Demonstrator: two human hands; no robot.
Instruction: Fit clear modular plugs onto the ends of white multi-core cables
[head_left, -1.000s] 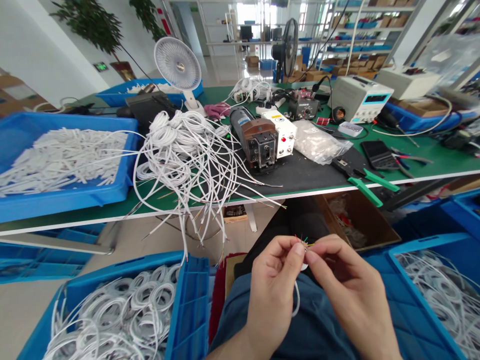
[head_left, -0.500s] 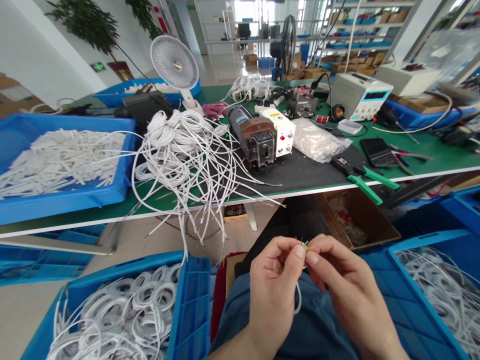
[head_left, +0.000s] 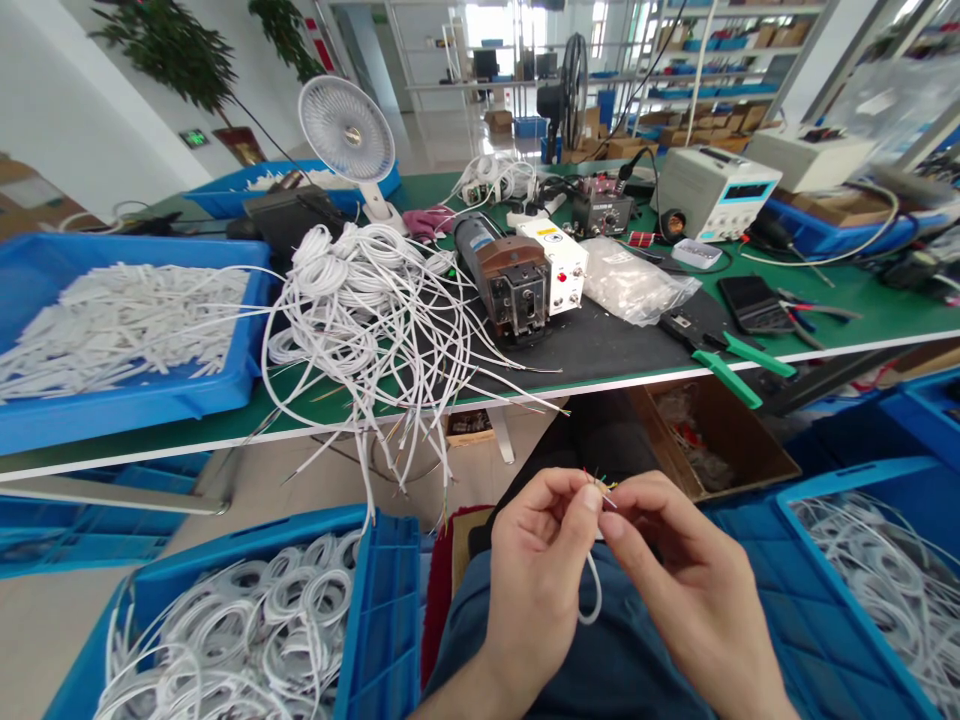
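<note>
Above my lap, my left hand (head_left: 541, 560) pinches the end of a white cable (head_left: 592, 600) between thumb and forefinger. Thin coloured wires (head_left: 600, 482), red, green and yellow among them, fan out from that end. My right hand (head_left: 686, 570) is closed close beside it, its thumb and forefinger at the wire tips on a pale strand. The cable loops down below my fingers. Ahead on the bench lies a tangled pile of white cables (head_left: 367, 310), several ends hanging over the edge.
Blue bins of coiled cables stand left (head_left: 390, 620) and right (head_left: 862, 590) of my lap. On the bench are a brown-and-black machine (head_left: 517, 285), green-handled pliers (head_left: 727, 375), a bag of clear parts (head_left: 637, 285), a fan (head_left: 349, 130) and a blue tray (head_left: 150, 405) of white pieces.
Both hands have shifted slightly left. The coloured wires are spread further apart, and the right thumb and finger have moved a little off the left fingertips. More of the cable loop shows.
</note>
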